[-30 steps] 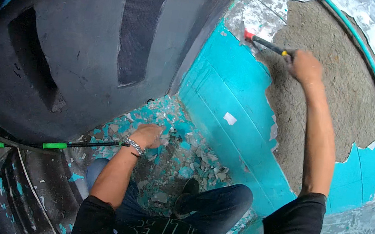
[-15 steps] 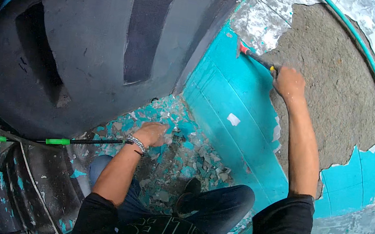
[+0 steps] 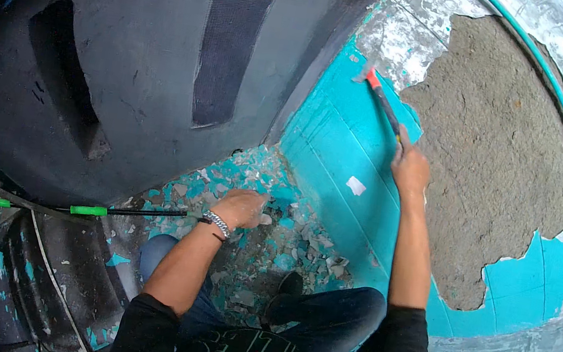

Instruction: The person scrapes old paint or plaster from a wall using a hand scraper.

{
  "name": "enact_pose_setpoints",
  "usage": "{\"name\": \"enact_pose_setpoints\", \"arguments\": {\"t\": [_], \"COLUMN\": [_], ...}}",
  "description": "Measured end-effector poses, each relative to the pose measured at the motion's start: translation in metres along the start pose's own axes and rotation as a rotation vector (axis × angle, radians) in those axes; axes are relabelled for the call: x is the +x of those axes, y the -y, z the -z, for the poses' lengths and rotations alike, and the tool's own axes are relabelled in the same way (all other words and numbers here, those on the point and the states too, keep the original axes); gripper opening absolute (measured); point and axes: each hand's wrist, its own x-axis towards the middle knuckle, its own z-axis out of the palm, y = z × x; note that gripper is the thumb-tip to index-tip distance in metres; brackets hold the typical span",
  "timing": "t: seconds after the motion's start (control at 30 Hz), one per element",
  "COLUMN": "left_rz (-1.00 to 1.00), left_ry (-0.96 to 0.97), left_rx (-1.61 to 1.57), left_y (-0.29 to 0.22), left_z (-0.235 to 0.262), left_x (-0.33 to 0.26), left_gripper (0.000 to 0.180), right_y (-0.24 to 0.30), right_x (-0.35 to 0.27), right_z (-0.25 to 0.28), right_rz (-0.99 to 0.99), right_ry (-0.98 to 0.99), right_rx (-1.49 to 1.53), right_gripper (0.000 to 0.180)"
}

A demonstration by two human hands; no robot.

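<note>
My right hand (image 3: 410, 170) is closed round the dark handle of a scraper (image 3: 384, 104) with a red head. Its thin blade, blurred, meets the turquoise wall coating (image 3: 340, 123) close to a ragged upper edge, where whitish surface begins. My left hand (image 3: 241, 209), wearing a chain bracelet at the wrist, hovers low over broken chips (image 3: 285, 249). Its fingers look loosely bent and apart from any tool; a pale spot at the fingertips is too small to make out. Beside that wrist ends a black pole (image 3: 138, 212) with green grips.
Rough bare concrete (image 3: 498, 136) spreads to the right of my right hand, crossed by a curved teal hose (image 3: 554, 82). On the left stands a dark grey wall (image 3: 145, 68) with a slot and a mesh strip. Dark sheeting (image 3: 65, 260) lies at the lower left.
My right hand has swung down and to the left, so the scraper handle slopes more steeply; its head stays near the same edge. My left hand has shifted slightly right. The view has shifted slightly.
</note>
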Motion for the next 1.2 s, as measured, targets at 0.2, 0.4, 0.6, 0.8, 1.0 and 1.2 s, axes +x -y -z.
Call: {"name": "enact_pose_setpoints", "arguments": {"t": [0.2, 0.4, 0.6, 0.8, 1.0, 1.2], "left_rz": [0.036, 0.012, -0.011, -0.021, -0.079, 0.0], "left_ry": [-0.032, -0.086, -0.033, 0.008, 0.044, 0.089], "left_rx": [0.047, 0.006, 0.054, 0.063, 0.08, 0.091], "left_y": [0.01, 0.013, 0.005, -0.004, -0.012, -0.007], "left_z": [-0.003, -0.008, -0.002, -0.002, -0.004, -0.005], "left_x": [0.008, 0.0, -0.006, -0.004, 0.006, 0.003], "left_gripper": [0.053, 0.047, 0.052, 0.056, 0.054, 0.056], "right_y": [0.035, 0.023, 0.011, 0.003, 0.0, -0.017], "right_x": [0.029, -0.043, -0.117, -0.135, -0.133, -0.125], "right_z": [-0.044, -0.047, -0.033, -0.066, -0.088, -0.074], "right_rz": [-0.041, -0.173, -0.435, -0.496, -0.199, -0.283], "right_ry": [0.021, 0.408, 0.146, -0.023, -0.245, -0.087], "right_rx": [0.244, 1.12, 1.167, 1.116, 0.943, 0.971], "right_gripper": [0.046, 0.054, 0.051, 0.046, 0.043, 0.039]}}
